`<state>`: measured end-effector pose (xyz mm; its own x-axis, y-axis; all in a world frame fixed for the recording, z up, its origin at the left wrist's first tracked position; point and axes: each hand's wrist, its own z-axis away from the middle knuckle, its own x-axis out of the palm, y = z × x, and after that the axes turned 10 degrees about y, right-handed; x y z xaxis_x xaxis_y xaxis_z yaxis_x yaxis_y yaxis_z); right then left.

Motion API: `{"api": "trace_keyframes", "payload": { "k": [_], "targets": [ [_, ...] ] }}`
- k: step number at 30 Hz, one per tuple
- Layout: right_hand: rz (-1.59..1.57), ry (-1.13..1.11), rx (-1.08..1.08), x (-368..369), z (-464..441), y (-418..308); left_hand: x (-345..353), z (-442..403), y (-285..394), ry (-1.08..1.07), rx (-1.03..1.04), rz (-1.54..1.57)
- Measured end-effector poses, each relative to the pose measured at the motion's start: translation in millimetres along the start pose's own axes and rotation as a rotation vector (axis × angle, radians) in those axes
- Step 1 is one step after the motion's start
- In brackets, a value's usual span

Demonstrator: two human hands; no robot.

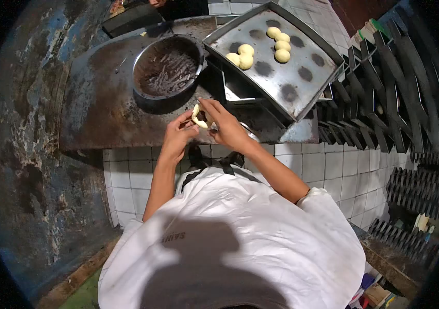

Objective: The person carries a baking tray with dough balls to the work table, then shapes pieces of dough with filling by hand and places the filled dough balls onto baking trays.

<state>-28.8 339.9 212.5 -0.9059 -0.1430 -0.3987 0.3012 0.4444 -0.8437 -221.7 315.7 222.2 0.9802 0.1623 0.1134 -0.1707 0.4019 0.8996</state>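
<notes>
A piece of pale yellow dough, curved round a dark brown filling, is held between my two hands just over the table's front edge. My left hand pinches it from the left. My right hand curls its fingers against it from the right; whether a small tool is also in that hand I cannot tell. Behind my hands, to the left, stands a round metal bowl with dark brown smears inside. Several smooth yellow dough balls sit in two groups on a metal baking tray.
The tray rests raised on other metal trays on the worn dark table. Stacked dark metal racks or pans crowd the right side. A dark box is at the back, with part of another person beside it. White floor tiles lie below.
</notes>
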Motion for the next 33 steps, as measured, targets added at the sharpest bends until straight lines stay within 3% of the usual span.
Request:
{"api": "trace_keyframes", "payload": {
  "k": [2,4,5,7,11,13,17,19,21,23,24,25,26,27,29,31,33],
  "targets": [
    [0.069,-0.013,-0.018,5,-12,-8,-9,4,15,0.032,0.061,-0.063],
    [0.143,0.068,-0.044,14,-23,-22,-20,6,28,0.03,0.349,-0.268],
    [0.145,0.062,-0.047,17,-28,-27,-25,8,35,0.033,0.35,-0.263],
    [0.091,0.099,-0.007,21,-38,-37,-34,12,52,0.056,0.564,-0.468],
    [-0.097,0.27,0.045,41,-52,-54,-54,6,80,0.144,0.627,-0.475],
    [-0.09,0.271,0.053,48,-62,-78,-58,-7,75,0.236,0.484,0.18],
    [-0.029,0.366,-0.053,71,-84,-105,-63,-25,78,0.236,0.514,0.574],
    [0.061,0.29,-0.101,71,-91,-101,-66,-19,88,0.158,0.55,0.528],
    [0.102,0.39,-0.127,70,-105,-114,-72,-12,95,-0.137,0.482,0.673],
    [-0.202,0.487,0.08,81,-114,-116,-80,-15,96,-0.235,0.524,0.64],
    [-0.196,0.495,0.082,82,-116,-113,-81,-16,99,-0.262,0.547,0.62],
    [-0.342,0.362,0.183,83,-115,-109,-81,-16,100,-0.292,0.567,0.598],
    [-0.486,0.227,0.281,84,-114,-107,-80,-18,100,-0.225,0.505,0.646],
    [-0.478,0.239,0.283,88,-115,-109,-83,-24,101,-0.238,0.499,0.648],
    [-0.238,0.386,0.11,104,-114,-117,-91,-38,99,-0.132,0.23,0.725],
    [-0.238,0.418,0.114,113,-116,-133,-95,-42,105,-0.126,0.189,0.8],
    [0.082,0.365,0.022,121,-113,-141,-100,-47,106,-0.053,0.195,0.747]
  ]
}}
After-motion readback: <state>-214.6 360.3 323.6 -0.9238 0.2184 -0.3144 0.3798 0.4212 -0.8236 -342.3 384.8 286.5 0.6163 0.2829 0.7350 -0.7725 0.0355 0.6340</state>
